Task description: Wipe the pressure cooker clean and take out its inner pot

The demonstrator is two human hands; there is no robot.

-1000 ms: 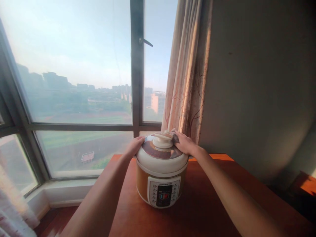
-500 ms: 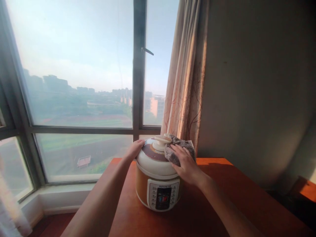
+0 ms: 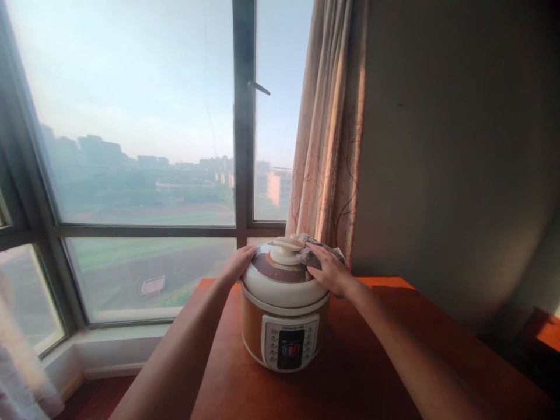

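Meanwhile, hands flat on cooker (image 3: 284, 303) lid (right (image 3: 329, 272) pressing cloth (image 3: 315, 254), left (image 3: 240, 262) bare), curtain (image 3: 326, 134) behind.

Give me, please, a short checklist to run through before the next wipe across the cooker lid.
1. Left hand braces the lid's left edge: ok.
2. Right hand presses the grey cloth on the lid, right of the knob: ok.
3. Electric pressure cooker stands upright, well inside the wooden table: ok.
4. Curtain hangs just behind the cloth; whether it touches: cannot tell.
5. Control panel uncovered, facing the camera: ok.
6. Power cord unplugged: cannot tell.
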